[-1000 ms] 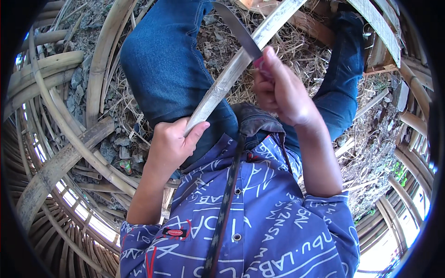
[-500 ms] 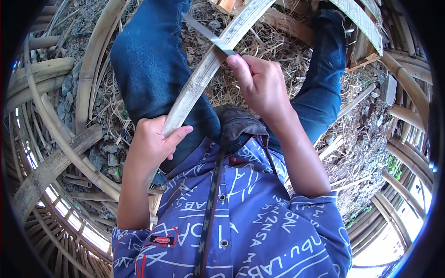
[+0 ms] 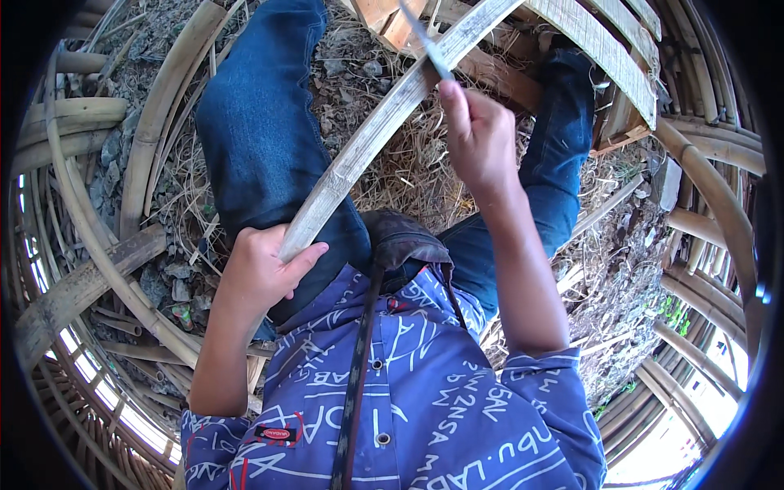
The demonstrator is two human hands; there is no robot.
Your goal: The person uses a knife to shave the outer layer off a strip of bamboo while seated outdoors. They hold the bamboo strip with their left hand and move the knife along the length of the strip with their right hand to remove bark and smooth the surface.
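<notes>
My left hand (image 3: 265,263) is wrapped round the near end of a long, pale wooden strip (image 3: 359,155), beside my left thigh. The strip slants up and away to the right, between my knees. In my closed right hand (image 3: 480,139) is a knife (image 3: 429,47), its handle hidden by the fingers. The narrow grey blade lies across the strip's far part, pointing away and a little left. It appears to touch the wood.
Wooden pieces (image 3: 608,57) stand at the far right by my lower leg. Dry shavings and straw (image 3: 408,175) cover the ground between my legs. Bent bamboo poles (image 3: 167,106) rise on the left, with more bamboo (image 3: 710,196) along the right. Grey stones (image 3: 175,273) lie at the left.
My right hand and the knife have slid away and to the right along the strip. The blade now points more steeply away. My left hand keeps its hold near the same place.
</notes>
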